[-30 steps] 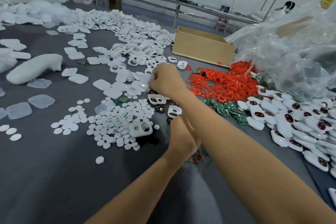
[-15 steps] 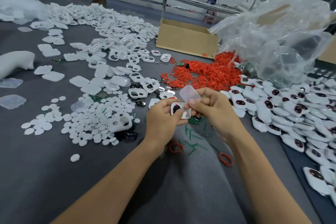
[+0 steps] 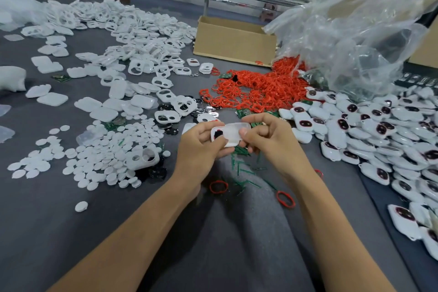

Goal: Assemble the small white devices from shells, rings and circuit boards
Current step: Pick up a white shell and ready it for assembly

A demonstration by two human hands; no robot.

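We are at a big table (image 3: 47, 232) with a soft grey cloth on it. Far beyond our right hand (image 3: 275, 142), a big clear plastic bag (image 3: 350, 38) stands puffed up and crinkly. We cannot tell what is in it. Beside it, far beyond both hands, is a brown cardboard box (image 3: 234, 42) with its top open. We cannot see what is inside.

Far out past our left hand (image 3: 201, 149) lies a wide heap of white plastic shells (image 3: 123, 28), smooth and with round holes. To the right of our right hand is a heap of finished devices (image 3: 379, 125), white and rounded with dark oval windows. Just beyond our hands is a tangle of thin red rings (image 3: 260, 87). Left of our left hand lie many small round white discs (image 3: 94, 156). A few green circuit boards (image 3: 244, 112) lie just behind our fingers.

Both hands are curled round one white shell (image 3: 214, 131) above the table. The left hand grips its dark-holed end. The right hand pinches a milky flat lid (image 3: 234, 134) lying on top of it.
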